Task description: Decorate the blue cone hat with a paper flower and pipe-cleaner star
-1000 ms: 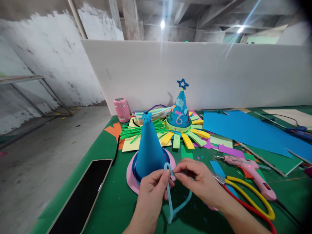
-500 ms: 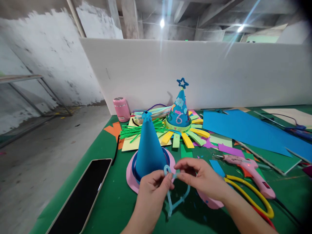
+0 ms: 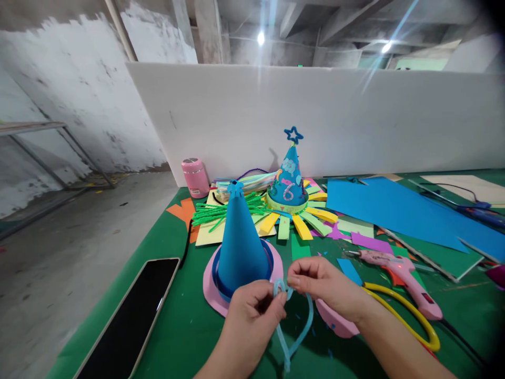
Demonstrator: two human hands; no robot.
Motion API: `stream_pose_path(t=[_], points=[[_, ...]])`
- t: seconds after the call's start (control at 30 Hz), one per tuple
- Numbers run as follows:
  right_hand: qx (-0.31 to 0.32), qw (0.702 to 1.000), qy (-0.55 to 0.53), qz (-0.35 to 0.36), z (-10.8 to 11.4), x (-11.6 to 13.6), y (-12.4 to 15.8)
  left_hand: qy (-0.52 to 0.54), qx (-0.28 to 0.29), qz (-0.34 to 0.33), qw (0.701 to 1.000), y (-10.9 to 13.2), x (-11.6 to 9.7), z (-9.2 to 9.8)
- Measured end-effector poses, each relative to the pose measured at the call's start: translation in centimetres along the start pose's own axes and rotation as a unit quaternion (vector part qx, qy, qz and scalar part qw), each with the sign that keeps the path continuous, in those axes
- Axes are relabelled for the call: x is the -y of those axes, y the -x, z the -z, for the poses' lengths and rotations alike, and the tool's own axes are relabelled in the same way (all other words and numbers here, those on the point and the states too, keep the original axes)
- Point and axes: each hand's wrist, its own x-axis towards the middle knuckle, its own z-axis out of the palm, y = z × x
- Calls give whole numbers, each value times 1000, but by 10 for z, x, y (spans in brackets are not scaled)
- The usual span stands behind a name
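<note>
Head view: at lower centre, the left hand's (image 3: 254,318) grip pinches a bent pipe cleaner (image 3: 310,317); the right hand's (image 3: 325,287) grip pinches it too. A blue cone (image 3: 241,252) stands upright near mid-frame, phone (image 3: 132,318) at lower left.

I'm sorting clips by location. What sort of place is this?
Probably a makeshift craft workspace in an unfinished or worn building: a green-covered table holds a pink glue gun and a blue cone hat, and a patchily painted wall stands at the left.
</note>
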Motion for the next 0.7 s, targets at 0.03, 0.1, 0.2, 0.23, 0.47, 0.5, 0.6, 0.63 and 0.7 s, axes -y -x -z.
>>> stream_pose_path(t=[0.03,0.1,0.2,0.23,0.47,0.5,0.6,0.63,0.7], points=[[1,1000,-4,4,0,0,0,-5,6,1,1000,0,0,0],[4,1000,-13,12,0,1,0,-10,12,3,1000,0,-1,-1],[3,1000,-18,18,1,2,1,0,16,4,1000,1,-2,0],[1,1000,-16,19,1,2,1,5,18,9,1000,1,-2,0],[-21,999,11,36,-1,3,1,70,42,50,995,-1,2,1],[-26,999,19,43,-2,3,1,81,43,58,994,-2,3,1],[-32,997,36,59,-3,4,1,120,47,76,989,-2,5,0],[-31,997,39,62,-4,4,1,132,49,78,987,-2,5,0],[-28,997,44,64,-4,4,1,150,50,77,984,-2,5,-1]])
